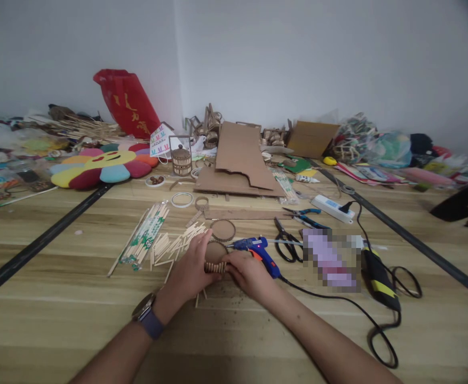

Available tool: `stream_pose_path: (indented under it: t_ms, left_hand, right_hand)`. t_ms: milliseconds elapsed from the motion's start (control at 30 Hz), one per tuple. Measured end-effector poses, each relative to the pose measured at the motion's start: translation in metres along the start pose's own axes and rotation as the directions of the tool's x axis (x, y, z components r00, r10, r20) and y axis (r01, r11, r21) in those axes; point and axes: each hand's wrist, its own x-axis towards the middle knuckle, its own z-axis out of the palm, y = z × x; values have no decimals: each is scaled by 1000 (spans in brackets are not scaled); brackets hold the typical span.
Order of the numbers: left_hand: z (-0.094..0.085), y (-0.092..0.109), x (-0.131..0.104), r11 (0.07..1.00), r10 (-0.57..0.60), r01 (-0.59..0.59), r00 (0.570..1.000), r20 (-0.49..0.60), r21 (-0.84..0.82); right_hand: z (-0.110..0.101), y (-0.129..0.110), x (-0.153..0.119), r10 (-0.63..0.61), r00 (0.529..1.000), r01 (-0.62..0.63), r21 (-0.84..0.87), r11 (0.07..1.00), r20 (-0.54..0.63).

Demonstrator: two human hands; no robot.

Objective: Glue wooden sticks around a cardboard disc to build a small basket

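Observation:
Between my hands is a small round cardboard piece edged with a row of short wooden stick pieces [215, 267]. My left hand [191, 266] is wrapped round its left side, thumb at the front. The fingers of my right hand [247, 272] pinch its right front edge; whether a loose stick is between them is hidden. Just behind the right hand lies a blue glue gun [253, 244] with an orange trigger. A cardboard ring [223, 230] rests beyond the round piece. Cut sticks [173, 246] are scattered to the left of my left hand.
Bagged sticks [148, 234] lie at left. Black scissors [285, 242], pliers [303, 215], a power strip [333, 208] and a black-yellow tool [380, 280] with cords lie right. Behind are cardboard sheets [242, 154], a small lidded stick bucket [181, 160] and a flower cushion [105, 165].

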Motion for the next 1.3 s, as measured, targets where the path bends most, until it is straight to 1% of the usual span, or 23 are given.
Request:
stream_pose_path:
  t_ms: [167,367,633,833,1000,1200,1300]
  left_hand:
    - [-1,0,0,1000,-13,13,1000,21,-3]
    - [-1,2,0,1000,-24,24,1000,14,-14]
    - [-4,5,0,998,-60,61,997,43,-1]
    - [-6,9,1,998,-64,64,995,73,7]
    - [-7,10,1,997,-72,71,995,63,7]
    - [-4,7,0,999,-51,50,998,47,14]
    - [-3,7,0,999,-38,37,999,37,20]
  right_hand:
    - [2,2,-1,-17,1000,18,10,1000,-20]
    - [3,3,-1,-33,999,34,20,999,-40]
    - [3,2,-1,-35,999,34,-11,999,-42]
    - [3,2,-1,-32,999,32,-13,999,-40]
    - [4,4,-1,-45,998,45,0,999,-46]
    - [5,3,-3,-47,998,49,26,998,-48]
    - [-2,-3,-3,-43,997,45,29,999,-60]
